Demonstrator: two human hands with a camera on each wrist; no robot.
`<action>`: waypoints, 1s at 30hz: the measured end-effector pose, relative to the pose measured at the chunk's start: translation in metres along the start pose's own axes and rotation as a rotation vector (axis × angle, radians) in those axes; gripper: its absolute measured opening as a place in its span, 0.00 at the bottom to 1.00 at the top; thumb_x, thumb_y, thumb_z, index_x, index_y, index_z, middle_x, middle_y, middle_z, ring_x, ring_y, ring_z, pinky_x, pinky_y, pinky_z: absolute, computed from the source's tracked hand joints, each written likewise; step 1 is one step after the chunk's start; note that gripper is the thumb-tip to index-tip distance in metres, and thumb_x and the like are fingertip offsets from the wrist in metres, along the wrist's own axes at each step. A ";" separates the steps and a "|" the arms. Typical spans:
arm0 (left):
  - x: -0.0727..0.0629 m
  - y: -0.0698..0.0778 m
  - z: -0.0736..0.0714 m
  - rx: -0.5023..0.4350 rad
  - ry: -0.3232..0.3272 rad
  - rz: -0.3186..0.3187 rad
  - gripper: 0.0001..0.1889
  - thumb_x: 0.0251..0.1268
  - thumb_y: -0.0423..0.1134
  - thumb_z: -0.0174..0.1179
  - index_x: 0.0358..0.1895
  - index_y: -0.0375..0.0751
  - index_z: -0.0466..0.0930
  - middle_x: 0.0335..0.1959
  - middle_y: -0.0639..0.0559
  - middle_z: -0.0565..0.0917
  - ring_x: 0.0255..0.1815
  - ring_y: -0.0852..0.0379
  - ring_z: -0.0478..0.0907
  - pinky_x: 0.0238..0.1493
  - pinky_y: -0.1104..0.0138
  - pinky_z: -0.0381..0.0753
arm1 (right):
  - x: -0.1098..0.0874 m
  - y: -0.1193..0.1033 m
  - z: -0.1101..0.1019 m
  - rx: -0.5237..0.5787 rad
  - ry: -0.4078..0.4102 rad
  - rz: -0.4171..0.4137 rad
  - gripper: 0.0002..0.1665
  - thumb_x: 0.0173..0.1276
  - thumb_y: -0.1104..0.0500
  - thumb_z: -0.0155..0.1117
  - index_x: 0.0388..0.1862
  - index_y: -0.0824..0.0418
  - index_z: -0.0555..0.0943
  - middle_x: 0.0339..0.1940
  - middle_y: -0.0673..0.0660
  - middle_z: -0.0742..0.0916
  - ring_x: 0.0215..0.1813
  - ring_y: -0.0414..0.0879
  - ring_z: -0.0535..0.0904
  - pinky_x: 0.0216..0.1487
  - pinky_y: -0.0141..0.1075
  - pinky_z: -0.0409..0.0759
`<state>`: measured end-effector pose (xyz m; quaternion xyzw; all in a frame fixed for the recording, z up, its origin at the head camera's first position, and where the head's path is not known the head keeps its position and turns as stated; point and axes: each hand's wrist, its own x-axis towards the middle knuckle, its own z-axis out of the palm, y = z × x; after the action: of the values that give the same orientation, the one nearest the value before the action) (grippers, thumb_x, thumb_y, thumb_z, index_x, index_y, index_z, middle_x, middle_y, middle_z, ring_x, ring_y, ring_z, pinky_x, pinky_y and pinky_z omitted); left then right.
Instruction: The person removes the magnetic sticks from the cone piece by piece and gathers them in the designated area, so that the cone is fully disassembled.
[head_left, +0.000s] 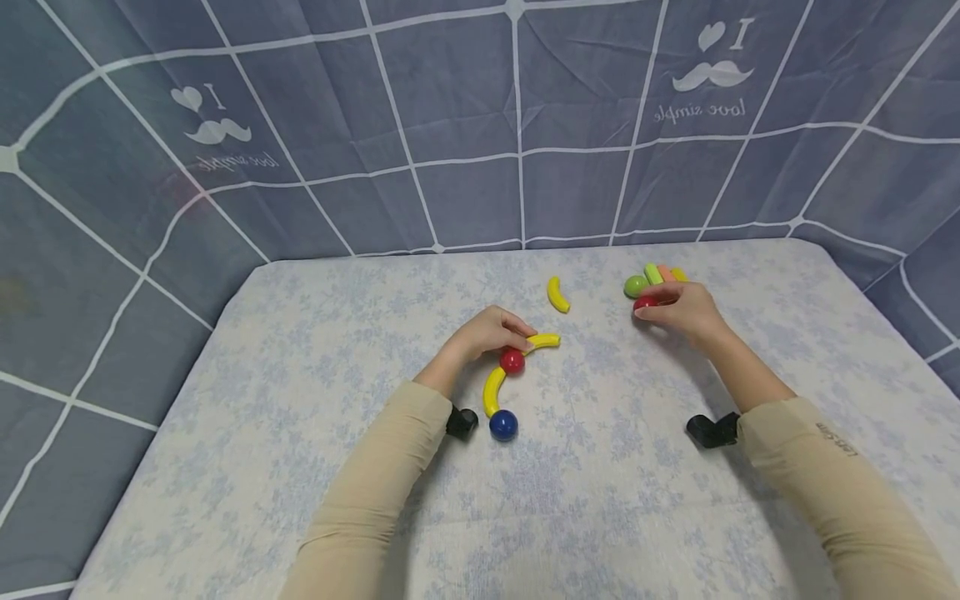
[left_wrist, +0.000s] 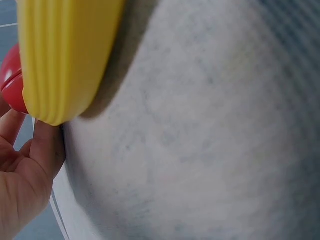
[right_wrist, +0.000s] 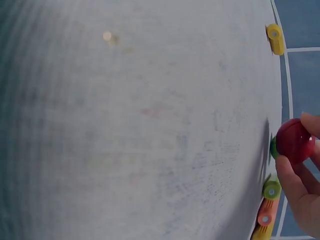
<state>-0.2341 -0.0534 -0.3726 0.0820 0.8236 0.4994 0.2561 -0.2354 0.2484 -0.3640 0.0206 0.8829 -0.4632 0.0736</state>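
Pinching a red ball [head_left: 642, 302] right of centre, the right hand [head_left: 686, 310] wisely has its slick-looking sides; mid-frame, the left hand [head_left: 487, 330] pinches a yellow arc [head_left: 546, 341]

- Showing in white on the blue-grey, grid-lined curtain [head_left: 570, 200], upper right: a heart [head_left: 712, 35] just left of the letter "I" [head_left: 742, 33], a moustache [head_left: 712, 76] beneath, and lowest the words "love simple" [head_left: 701, 111] — reading backwards, as in a mirror.
- Repeating on the curtain's upper left, more faintly: a second heart [head_left: 187, 98], a second "I" [head_left: 215, 96], a second moustache [head_left: 218, 132] and a second "love simple" [head_left: 238, 161], likewise reading reversed.
- Slanting along the right sleeve [head_left: 847, 500] in small dark lettering [head_left: 836, 438]: apparently "Let's Slim" — sitting too small for certainty.
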 end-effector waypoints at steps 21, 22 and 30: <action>0.001 -0.002 0.000 -0.012 -0.001 -0.016 0.14 0.56 0.30 0.65 0.47 0.35 0.83 0.46 0.45 0.82 0.36 0.62 0.76 0.36 0.75 0.75 | 0.006 0.007 0.002 -0.103 0.077 -0.015 0.26 0.59 0.62 0.68 0.54 0.71 0.76 0.48 0.69 0.79 0.51 0.56 0.72 0.36 0.26 0.71; 0.001 -0.002 0.000 -0.013 -0.001 -0.017 0.14 0.56 0.30 0.64 0.47 0.35 0.83 0.46 0.45 0.82 0.36 0.62 0.76 0.36 0.75 0.75 | 0.006 0.007 0.002 -0.110 0.079 -0.019 0.26 0.59 0.61 0.68 0.54 0.71 0.76 0.48 0.69 0.79 0.51 0.56 0.73 0.36 0.26 0.71; 0.000 -0.001 0.000 -0.022 0.002 -0.015 0.14 0.56 0.30 0.64 0.47 0.34 0.83 0.46 0.45 0.83 0.35 0.62 0.76 0.36 0.75 0.75 | 0.005 0.004 0.002 -0.131 0.086 -0.032 0.25 0.59 0.61 0.68 0.53 0.71 0.77 0.47 0.70 0.80 0.49 0.56 0.74 0.36 0.28 0.72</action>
<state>-0.2341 -0.0536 -0.3732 0.0726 0.8188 0.5066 0.2601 -0.2396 0.2489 -0.3694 0.0215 0.9139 -0.4043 0.0293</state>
